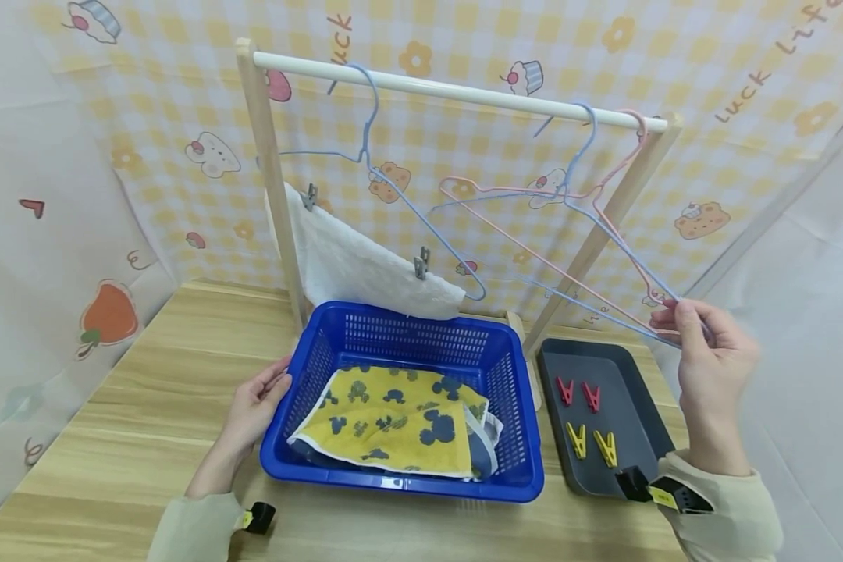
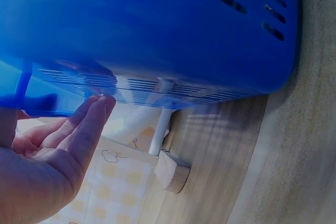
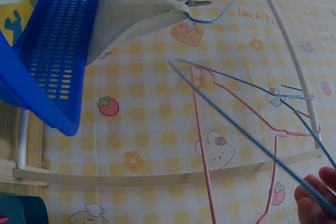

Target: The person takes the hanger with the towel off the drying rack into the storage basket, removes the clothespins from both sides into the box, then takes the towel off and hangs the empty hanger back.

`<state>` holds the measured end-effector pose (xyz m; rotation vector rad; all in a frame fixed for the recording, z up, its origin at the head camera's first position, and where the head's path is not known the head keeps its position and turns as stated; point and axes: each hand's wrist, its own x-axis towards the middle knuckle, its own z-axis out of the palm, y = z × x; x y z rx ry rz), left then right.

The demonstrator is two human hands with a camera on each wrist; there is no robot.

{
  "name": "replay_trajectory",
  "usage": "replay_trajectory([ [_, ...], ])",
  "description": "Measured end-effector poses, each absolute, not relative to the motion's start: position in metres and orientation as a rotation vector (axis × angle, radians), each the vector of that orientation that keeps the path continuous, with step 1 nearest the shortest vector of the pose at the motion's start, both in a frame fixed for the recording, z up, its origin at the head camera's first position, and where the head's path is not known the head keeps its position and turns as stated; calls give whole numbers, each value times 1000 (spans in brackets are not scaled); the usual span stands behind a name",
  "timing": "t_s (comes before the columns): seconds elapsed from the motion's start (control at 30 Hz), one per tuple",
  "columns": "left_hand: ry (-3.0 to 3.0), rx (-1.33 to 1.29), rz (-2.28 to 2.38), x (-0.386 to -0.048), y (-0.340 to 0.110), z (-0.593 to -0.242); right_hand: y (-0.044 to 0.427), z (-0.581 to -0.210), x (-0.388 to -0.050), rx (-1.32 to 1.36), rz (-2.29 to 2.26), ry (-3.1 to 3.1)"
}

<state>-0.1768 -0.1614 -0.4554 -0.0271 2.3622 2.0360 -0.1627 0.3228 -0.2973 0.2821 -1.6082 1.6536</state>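
My left hand [image 1: 256, 406] is at the left side of a blue plastic basket [image 1: 400, 485], its fairly straight fingers [image 2: 86, 124] touching the outer wall under the rim. Inside the basket lies a folded yellow towel [image 1: 393, 421] with dark mouse-head shapes, over darker cloth. My right hand [image 1: 716, 359] pinches the right corner of a blue hanger [image 1: 625, 250], whose hook is on the white rod. A pink hanger [image 1: 520, 246] hangs close beside it, its right end near my fingertips; whether they touch it I cannot tell.
The white rod [image 1: 449, 90] spans a wooden rack. At left, another blue hanger [image 1: 421, 215] carries a white towel [image 1: 365, 257] held by grey clips [image 1: 421, 264]. A dark grey tray [image 1: 604, 359] right of the basket holds red clips [image 1: 565, 392] and yellow clips [image 1: 606, 449].
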Motion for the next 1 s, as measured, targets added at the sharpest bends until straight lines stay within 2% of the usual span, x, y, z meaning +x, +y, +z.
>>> replay_trajectory([
  [0.23, 2360, -38, 2023, -177, -162, -455, 325, -300, -164, 11, 1356, -1973],
  [0.53, 2364, -42, 2016, -176, -162, -456, 313, -298, -168, -99, 1000, -2073],
  [0.8, 2366, -39, 2012, -176, -162, -456, 288, -295, -177, 91, 816, -1944],
  [1.0, 2367, -20, 2036, -177, -162, -457, 247, -292, -194, 421, 812, -2071],
])
